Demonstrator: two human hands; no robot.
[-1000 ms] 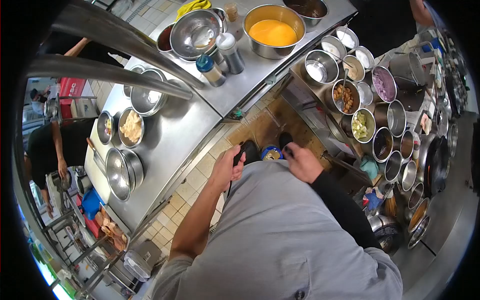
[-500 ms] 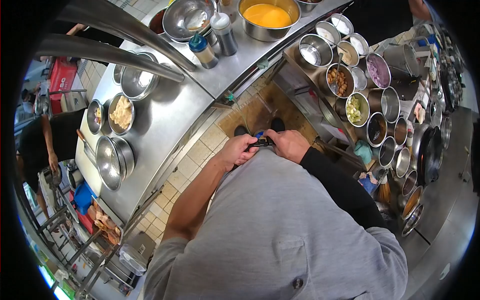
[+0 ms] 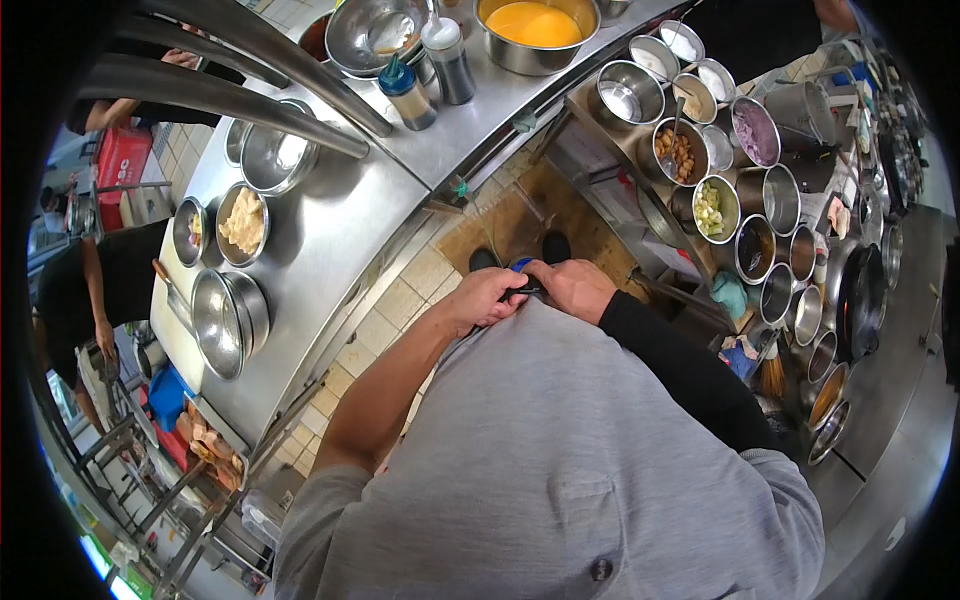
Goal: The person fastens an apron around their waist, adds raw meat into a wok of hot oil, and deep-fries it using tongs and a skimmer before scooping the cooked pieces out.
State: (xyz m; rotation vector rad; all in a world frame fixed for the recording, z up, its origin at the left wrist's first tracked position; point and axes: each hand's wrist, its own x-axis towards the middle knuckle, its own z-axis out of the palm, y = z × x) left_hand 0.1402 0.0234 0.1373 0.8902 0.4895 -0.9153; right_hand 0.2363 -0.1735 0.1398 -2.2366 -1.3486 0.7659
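At my waist, just beyond the hem of the grey shirt (image 3: 520,420), my left hand (image 3: 485,300) is closed on a black strap-like piece (image 3: 530,286). Close beside it, my right hand (image 3: 578,288) has its fingers curled around the other end of the same piece. A small blue bit (image 3: 521,264) shows between the two hands. The fingers cover most of the black piece, so its exact kind cannot be made out. Both dark shoes (image 3: 555,246) are visible on the floor below.
On the left, a steel counter (image 3: 360,215) holds metal bowls, squeeze bottles (image 3: 408,95) and a pot of orange liquid (image 3: 535,25). A knife (image 3: 172,283) lies on a white board. To the right stand several ingredient tins (image 3: 715,210). Another person's arm (image 3: 97,295) appears far left.
My hands stay at the waist on the black piece, with the left one shifted slightly. Another person's hands have come further into view at the upper left.
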